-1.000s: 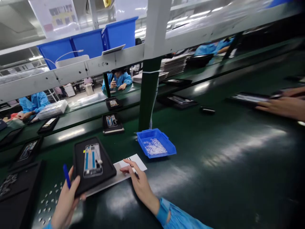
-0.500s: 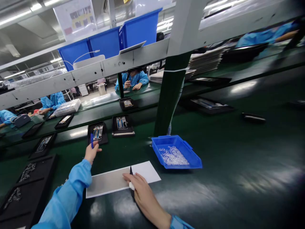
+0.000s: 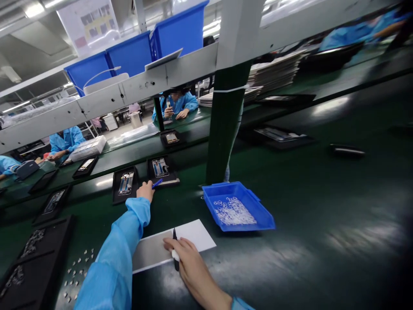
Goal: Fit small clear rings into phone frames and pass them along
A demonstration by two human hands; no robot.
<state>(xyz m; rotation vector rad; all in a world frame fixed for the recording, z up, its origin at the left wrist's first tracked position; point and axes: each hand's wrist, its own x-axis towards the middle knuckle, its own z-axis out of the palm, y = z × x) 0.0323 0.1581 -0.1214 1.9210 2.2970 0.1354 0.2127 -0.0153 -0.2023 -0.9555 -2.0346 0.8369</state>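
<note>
My left hand (image 3: 146,192) is closed around a slim blue tool (image 3: 157,183), whose exact kind is unclear. The tool's tip is at the near edge of a black tray (image 3: 172,175) that holds an opened phone frame (image 3: 160,168). Just left of that hand is a second black tray (image 3: 116,197) with a similar phone frame (image 3: 126,183). My right hand (image 3: 193,265) holds black tweezers (image 3: 174,234), their tip pointing away from me. It is over a white sheet (image 3: 196,234) with a grey area, partly hidden by my left sleeve.
A blue bin (image 3: 209,199) of small clear rings stands right of the sheet, near a green post (image 3: 226,129). Small metal parts (image 3: 75,272) lie scattered at the left beside a large black tray (image 3: 41,262). Co-workers sit across the bench.
My left hand has moved right with the blue tool, from the left phone tray to the near edge of the other. The right hand stays over the sheet with the tweezers.
</note>
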